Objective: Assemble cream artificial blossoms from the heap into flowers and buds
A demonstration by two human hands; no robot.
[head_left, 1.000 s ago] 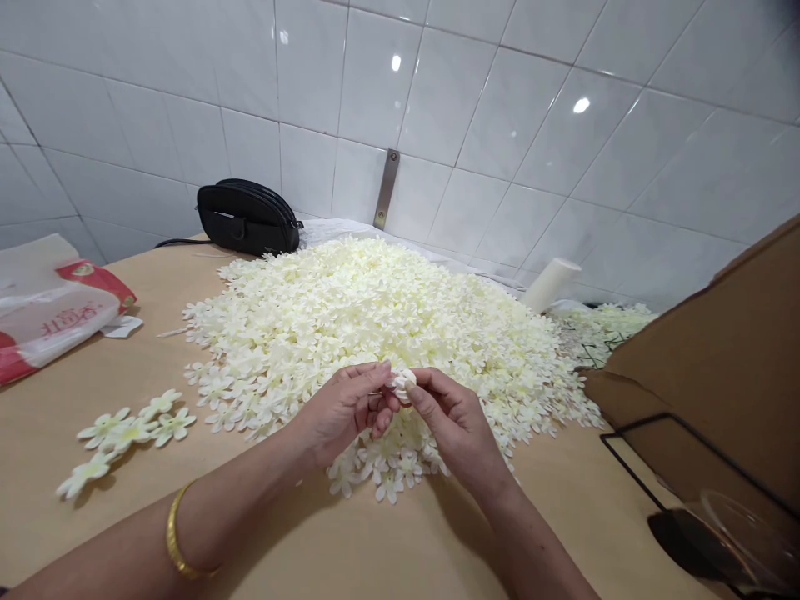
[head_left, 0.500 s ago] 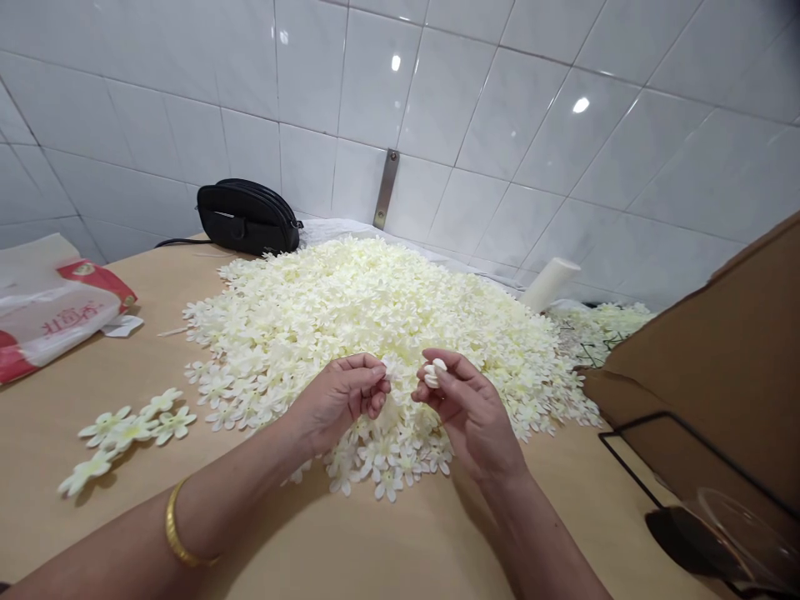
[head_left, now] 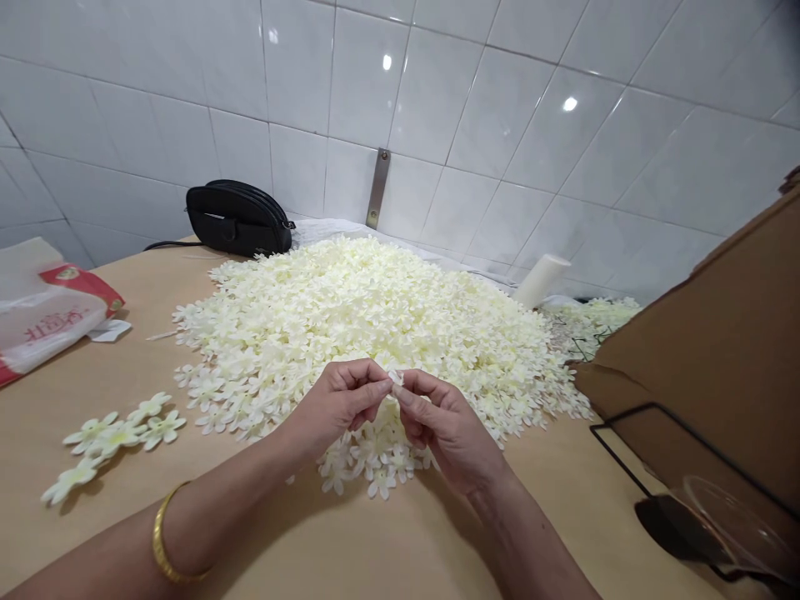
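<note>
A large heap of cream-white fabric flowers (head_left: 375, 325) covers the middle of the tan table (head_left: 387, 550). Over its near edge my left hand (head_left: 341, 404) and my right hand (head_left: 441, 425) meet fingertip to fingertip. Both pinch a small white flower piece (head_left: 396, 378) between thumbs and forefingers. My left wrist wears a gold bangle (head_left: 163, 546). To the left, a few separate flowers (head_left: 118, 435) lie in a short row on the table.
A black pouch (head_left: 234, 218) sits at the back by the tiled wall. A red-and-white plastic bag (head_left: 43, 312) lies far left. A brown cardboard box (head_left: 706, 367) and a black wire frame (head_left: 631, 425) stand at right, with a white roll (head_left: 541, 282) behind the heap.
My hands were together, drew apart with the right holding a flower piece, and have come together again on it. The view has shifted slightly to the right.
</note>
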